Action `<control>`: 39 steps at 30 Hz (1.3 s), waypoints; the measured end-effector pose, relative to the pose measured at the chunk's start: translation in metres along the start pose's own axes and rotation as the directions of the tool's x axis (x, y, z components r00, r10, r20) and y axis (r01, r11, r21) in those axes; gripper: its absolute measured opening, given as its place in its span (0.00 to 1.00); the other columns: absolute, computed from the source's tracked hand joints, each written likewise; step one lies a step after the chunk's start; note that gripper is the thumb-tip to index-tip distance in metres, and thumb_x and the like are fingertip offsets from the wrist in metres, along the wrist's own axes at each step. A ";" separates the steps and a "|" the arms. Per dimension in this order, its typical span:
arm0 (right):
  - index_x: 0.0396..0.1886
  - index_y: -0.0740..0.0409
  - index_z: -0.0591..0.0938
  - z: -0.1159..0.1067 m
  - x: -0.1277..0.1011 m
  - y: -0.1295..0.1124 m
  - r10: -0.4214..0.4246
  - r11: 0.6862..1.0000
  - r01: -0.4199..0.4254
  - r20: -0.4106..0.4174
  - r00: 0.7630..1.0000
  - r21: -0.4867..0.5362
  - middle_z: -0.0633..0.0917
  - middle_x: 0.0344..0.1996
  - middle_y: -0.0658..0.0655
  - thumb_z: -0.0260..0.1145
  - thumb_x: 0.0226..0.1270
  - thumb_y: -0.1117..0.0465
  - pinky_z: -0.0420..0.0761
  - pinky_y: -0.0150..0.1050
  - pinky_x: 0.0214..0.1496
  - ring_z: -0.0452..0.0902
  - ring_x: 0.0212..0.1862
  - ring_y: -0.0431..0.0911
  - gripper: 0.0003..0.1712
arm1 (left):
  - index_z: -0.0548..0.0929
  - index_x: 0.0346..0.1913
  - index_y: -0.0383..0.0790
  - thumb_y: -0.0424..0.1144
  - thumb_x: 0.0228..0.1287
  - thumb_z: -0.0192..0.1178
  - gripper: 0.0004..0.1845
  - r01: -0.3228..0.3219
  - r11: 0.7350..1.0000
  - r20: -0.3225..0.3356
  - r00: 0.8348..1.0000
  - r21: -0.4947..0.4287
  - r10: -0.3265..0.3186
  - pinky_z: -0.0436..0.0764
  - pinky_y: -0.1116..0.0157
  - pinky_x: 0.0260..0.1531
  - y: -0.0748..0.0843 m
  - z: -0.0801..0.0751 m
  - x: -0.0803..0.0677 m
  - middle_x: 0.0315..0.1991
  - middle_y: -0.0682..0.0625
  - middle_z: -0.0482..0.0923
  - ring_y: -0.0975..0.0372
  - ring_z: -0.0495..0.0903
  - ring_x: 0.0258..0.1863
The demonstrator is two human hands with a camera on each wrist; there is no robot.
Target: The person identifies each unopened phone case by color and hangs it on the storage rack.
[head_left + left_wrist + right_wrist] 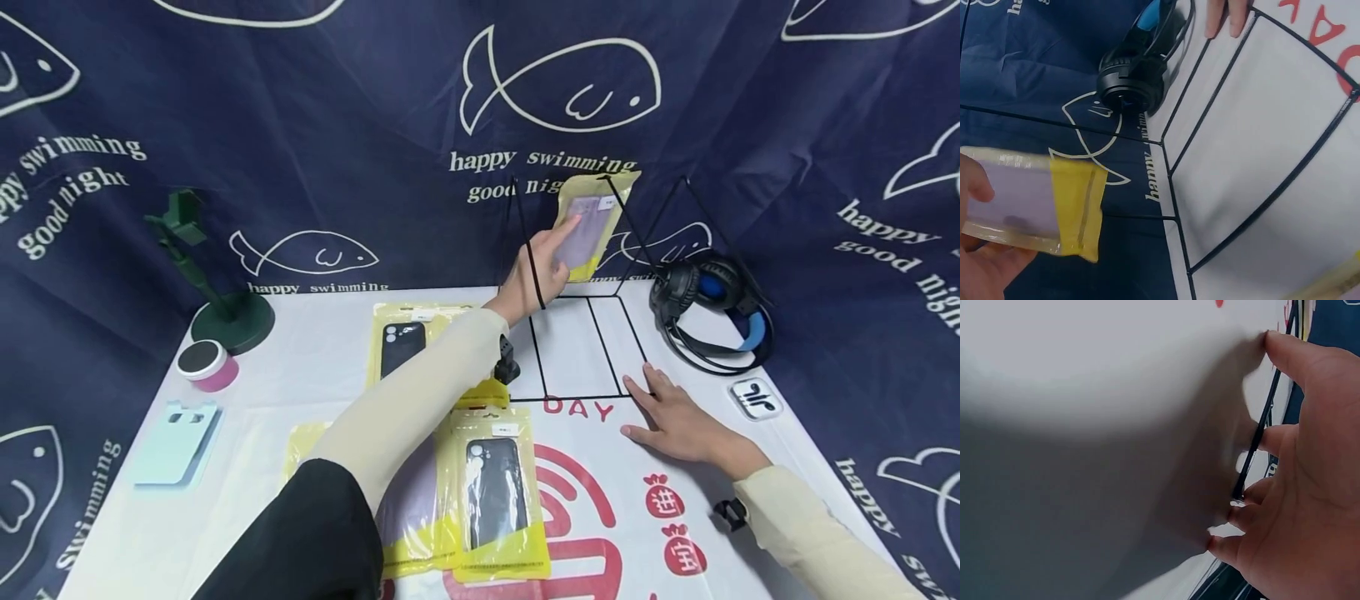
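At black wire rack (604, 346): left hand (523, 286) grips yellow-edged packet (588, 235); right hand (678, 423), fingers spread, touches corner.

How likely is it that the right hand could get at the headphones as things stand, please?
Probably yes: the right hand appears to hold nothing, and the headphones sit just beyond it, beside the wire rack, with only tabletop apparent between them.

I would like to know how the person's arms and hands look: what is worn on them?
The left hand and right hand wear no gloves. The left sleeve and right sleeve are cream; black cloth covers the arm above the left one. A small black device sits near the end of each sleeve.
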State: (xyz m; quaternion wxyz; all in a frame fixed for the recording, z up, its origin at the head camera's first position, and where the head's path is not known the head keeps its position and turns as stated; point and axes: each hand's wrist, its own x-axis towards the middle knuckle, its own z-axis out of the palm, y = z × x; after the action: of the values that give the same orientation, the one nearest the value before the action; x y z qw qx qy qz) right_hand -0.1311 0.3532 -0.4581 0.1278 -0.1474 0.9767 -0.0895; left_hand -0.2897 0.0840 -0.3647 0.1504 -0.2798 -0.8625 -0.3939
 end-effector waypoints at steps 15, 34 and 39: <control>0.78 0.64 0.58 -0.007 0.000 0.001 -0.004 1.000 0.004 0.005 1.000 0.028 0.47 0.77 0.77 0.64 0.65 0.36 0.49 0.73 0.73 0.43 0.76 0.76 0.53 | 0.60 0.78 0.42 0.36 0.67 0.55 0.36 -0.004 0.998 0.159 0.987 0.063 -0.006 0.67 0.56 0.72 -0.007 -0.026 -0.031 0.69 0.35 0.64 0.48 0.67 0.70; 0.78 0.64 0.59 0.001 -0.001 -0.004 -0.019 0.998 0.019 0.000 1.000 0.052 0.49 0.77 0.78 0.64 0.65 0.36 0.48 0.74 0.73 0.44 0.76 0.75 0.53 | 0.77 0.66 0.38 0.33 0.63 0.59 0.26 0.151 0.988 0.261 0.956 -0.034 -0.137 0.85 0.62 0.41 -0.014 -0.131 -0.202 0.52 0.45 0.83 0.59 0.83 0.42; 0.78 0.64 0.59 0.003 0.000 -0.001 -0.018 0.998 0.018 -0.006 1.000 0.057 0.49 0.77 0.78 0.64 0.65 0.36 0.48 0.74 0.73 0.44 0.76 0.75 0.53 | 0.81 0.60 0.40 0.35 0.64 0.61 0.21 0.149 0.988 0.271 0.951 0.028 -0.151 0.84 0.64 0.39 0.005 -0.152 -0.233 0.48 0.51 0.84 0.63 0.82 0.40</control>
State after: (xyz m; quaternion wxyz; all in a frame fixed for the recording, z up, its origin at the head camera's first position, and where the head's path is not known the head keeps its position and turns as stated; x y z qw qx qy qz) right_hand -0.1295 0.3517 -0.4608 0.1282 -0.1524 0.9727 -0.1188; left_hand -0.0950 -0.1141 -0.3757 0.0011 -0.2643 -0.8952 -0.3587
